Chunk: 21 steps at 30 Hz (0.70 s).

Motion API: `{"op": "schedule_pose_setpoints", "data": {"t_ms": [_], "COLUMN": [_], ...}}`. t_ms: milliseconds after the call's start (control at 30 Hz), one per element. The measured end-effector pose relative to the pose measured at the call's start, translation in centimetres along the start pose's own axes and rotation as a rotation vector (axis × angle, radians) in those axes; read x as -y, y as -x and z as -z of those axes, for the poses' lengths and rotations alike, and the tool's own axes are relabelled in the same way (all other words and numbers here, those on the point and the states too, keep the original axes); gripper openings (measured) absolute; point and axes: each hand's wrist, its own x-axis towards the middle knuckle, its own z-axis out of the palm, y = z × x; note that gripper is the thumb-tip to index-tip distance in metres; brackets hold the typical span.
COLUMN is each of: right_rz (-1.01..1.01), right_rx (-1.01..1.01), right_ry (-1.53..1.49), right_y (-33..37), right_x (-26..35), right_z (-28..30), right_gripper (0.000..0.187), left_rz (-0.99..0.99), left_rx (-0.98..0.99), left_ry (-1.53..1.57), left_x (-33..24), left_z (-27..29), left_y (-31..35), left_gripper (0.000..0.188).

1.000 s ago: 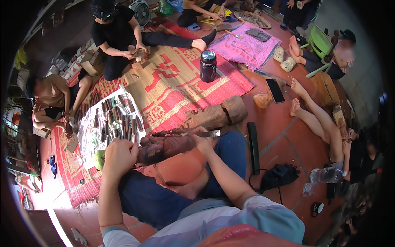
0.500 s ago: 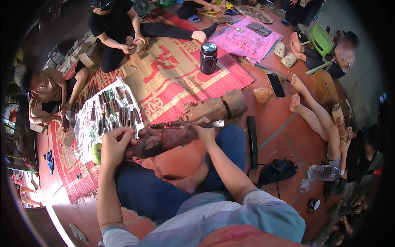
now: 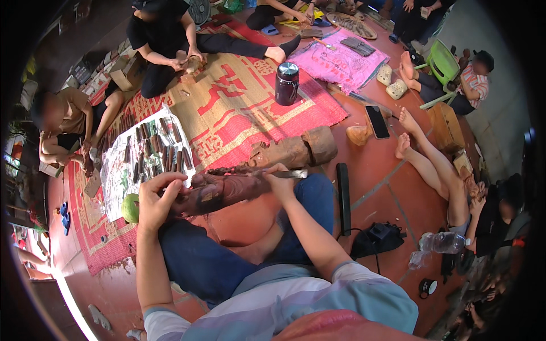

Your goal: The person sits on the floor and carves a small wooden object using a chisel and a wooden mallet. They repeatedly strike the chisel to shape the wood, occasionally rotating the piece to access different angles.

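Across my lap lies a dark reddish-brown wood carving (image 3: pixel 236 192), with rounded, carved relief along it. My left hand (image 3: pixel 156 199) is over its left end, fingers bent and the thumb apart from the index finger; nothing shows in it. My right hand (image 3: pixel 278 182) is closed at the carving's right end, around what looks like a chisel (image 3: pixel 299 174). Only the chisel's flat, shiny end sticks out to the right; the rest is hidden by the hand. Just beyond lies a larger, paler brown carved log (image 3: pixel 284 152).
Several dark-handled tools lie on a white sheet (image 3: pixel 116 196) at left, near a green round fruit (image 3: pixel 130 208). A dark flask (image 3: pixel 286 85) stands on the patterned mat (image 3: pixel 227 122). Right are a phone (image 3: pixel 377 122), a black bar (image 3: pixel 343 199), a black bag (image 3: pixel 378 240) and bottles. Other people sit around.
The thumb of my left hand has come away from the index finger. My right hand keeps its grip, and the shiny end beside it shows more clearly. The view has shifted slightly.
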Motion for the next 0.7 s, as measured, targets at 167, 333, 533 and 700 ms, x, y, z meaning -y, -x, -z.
{"op": "schedule_pose_setpoints", "data": {"t_ms": [167,333,533,700], "right_rz": [0.196,0.143,0.362,0.170], "right_rx": [-0.023,-0.031,-0.027,-0.061], "right_ry": [0.146,-0.049,0.255,0.074], "right_y": [-0.5,-1.7,-0.2,-0.3], "right_x": [0.3,-4.2,-0.6,-1.4], "right_z": [-0.4,0.7,-0.5,0.1], "right_gripper": [0.008,0.011,0.006,0.010], "left_rz": [-0.117,-0.080,-0.040,0.046], "left_rx": [0.008,-0.032,-0.082,-0.140], "left_ry": [-0.232,-0.214,-0.160,-0.128], "left_x": [-0.3,-0.2,-0.1,0.4], "left_z": [-0.2,-0.5,-1.0,-0.6], "left_y": [0.5,0.4,0.0,1.2], "left_gripper": [0.012,0.014,0.013,0.016]}}
